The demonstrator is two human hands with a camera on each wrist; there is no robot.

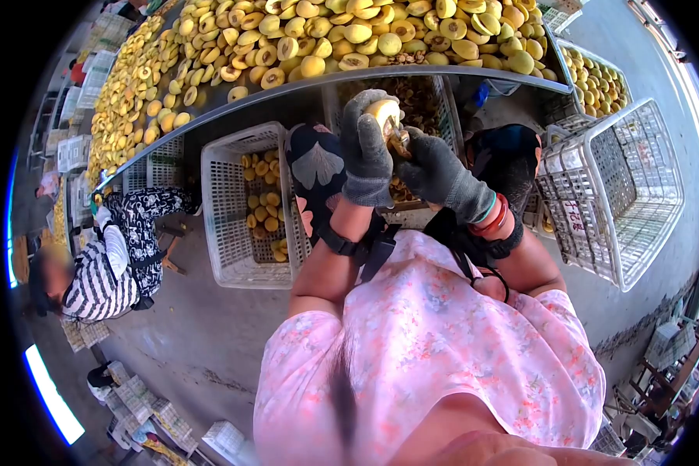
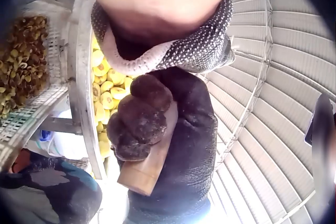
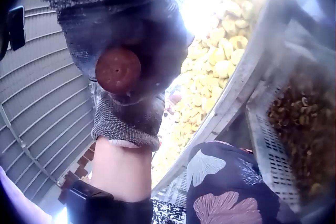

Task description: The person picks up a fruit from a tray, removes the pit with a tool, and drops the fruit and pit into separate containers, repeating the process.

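Fruit piece (image 1: 384,112) between two gloved hands, on the near side of the table rim (image 2: 83,77), above a crate (image 2: 37,121) of brown pieces. Grip: left hand (image 1: 365,151) clamped on the fruit piece, fingers curled round; right hand (image 1: 441,167) clamped on a wooden handle (image 2: 139,179), close against the left. Possible fault: slip of the handle's working end toward the left fingers, from a slick skin or cramped hold. Second possible fault: bruised or torn flesh, from too hard a squeeze. Third: drop into the crate, from a loosened left grip. Appearance: pale yellow, rounded, with ragged brownish matter toward the right hand; tool tip too small to tell. Far side: heaped yellow fruit (image 1: 311,67), some halves with brown centres. Left: white crate (image 1: 220,203) with more yellow fruit.
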